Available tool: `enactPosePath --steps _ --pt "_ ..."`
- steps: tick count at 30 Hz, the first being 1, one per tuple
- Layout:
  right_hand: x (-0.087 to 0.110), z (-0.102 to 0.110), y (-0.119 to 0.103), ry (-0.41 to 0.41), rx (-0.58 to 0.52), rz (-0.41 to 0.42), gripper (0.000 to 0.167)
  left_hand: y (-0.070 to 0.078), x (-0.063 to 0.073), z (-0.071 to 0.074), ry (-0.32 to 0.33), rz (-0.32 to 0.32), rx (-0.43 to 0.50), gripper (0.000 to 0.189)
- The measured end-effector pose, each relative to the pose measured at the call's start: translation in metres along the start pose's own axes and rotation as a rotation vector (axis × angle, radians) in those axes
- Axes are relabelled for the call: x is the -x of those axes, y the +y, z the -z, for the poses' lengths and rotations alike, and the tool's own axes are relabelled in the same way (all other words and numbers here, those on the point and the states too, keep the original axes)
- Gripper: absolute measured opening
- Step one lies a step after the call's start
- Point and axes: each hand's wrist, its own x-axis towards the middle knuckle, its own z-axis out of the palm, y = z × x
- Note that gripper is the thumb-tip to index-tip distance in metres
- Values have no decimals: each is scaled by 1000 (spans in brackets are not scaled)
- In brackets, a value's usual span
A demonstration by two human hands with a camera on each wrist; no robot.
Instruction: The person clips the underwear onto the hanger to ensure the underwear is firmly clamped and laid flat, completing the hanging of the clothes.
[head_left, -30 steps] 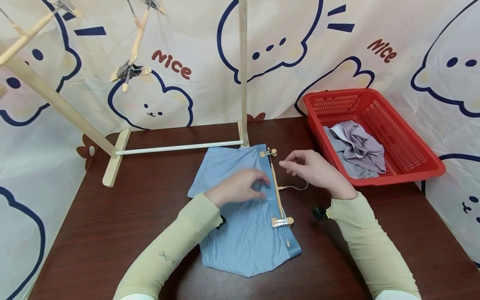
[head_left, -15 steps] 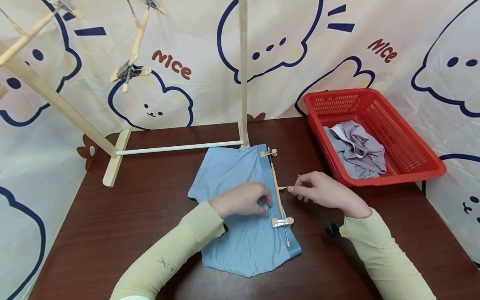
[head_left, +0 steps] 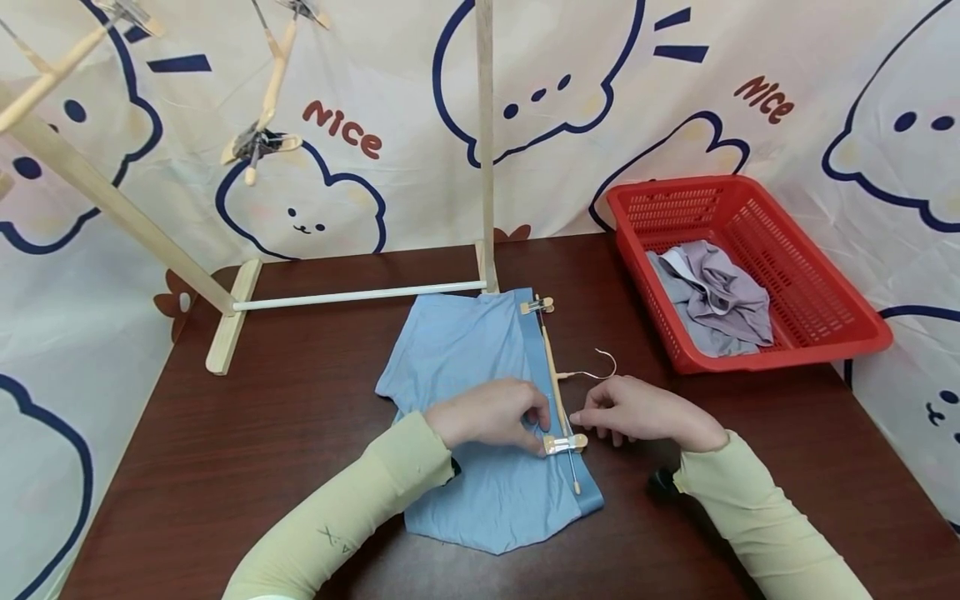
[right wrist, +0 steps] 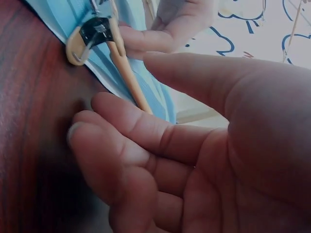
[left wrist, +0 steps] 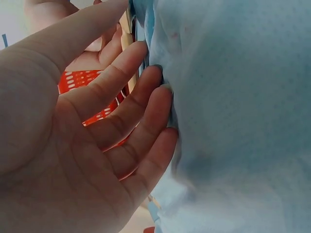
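Note:
A light blue garment (head_left: 465,342), likely shorts, lies flat on the table with its darker waistband to the right. A wooden clip hanger (head_left: 553,367) lies along that band, its far clip (head_left: 537,306) and near clip (head_left: 566,444) both on the cloth. My left hand (head_left: 491,415) rests over the garment, fingertips right at the waistband beside the near clip. In the left wrist view its fingers (left wrist: 136,107) lie relaxed against the blue cloth. My right hand (head_left: 641,410) is just right of the hanger bar, fingers loosely bent, nothing held in the right wrist view.
A red basket (head_left: 817,350) with crumpled mauve and grey clothes (head_left: 720,296) stands at the right. Behind the garment is a wooden rack with a white lower rail (head_left: 360,296). More clip hangers (head_left: 273,83) hang at upper left. A printed cloth (head_left: 555,192) backs the table.
My right hand has let go of the hanger's hook and moved toward me, beside the near clip. The left hand has slid along the waistband toward that clip. Garment and hanger stay put.

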Motion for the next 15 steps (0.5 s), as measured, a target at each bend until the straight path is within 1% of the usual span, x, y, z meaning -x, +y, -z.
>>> enactPosePath --steps 3,6,10,12,15 --pt "-1 -3 2 -13 -13 28 25 0 0 -1 0 4 -10 23" --pt "-2 -5 4 -25 -17 75 20 0 -1 -2 -3 10 -11 24" --pt "-2 -5 6 -45 3 125 16 -1 -1 -3 -7 24 -4 25" --pt "-1 -4 6 -56 21 138 14 -1 -1 -3 -8 29 -2 25" --pt "1 -3 4 -71 36 135 14 0 0 -3 -5 27 -5 25"
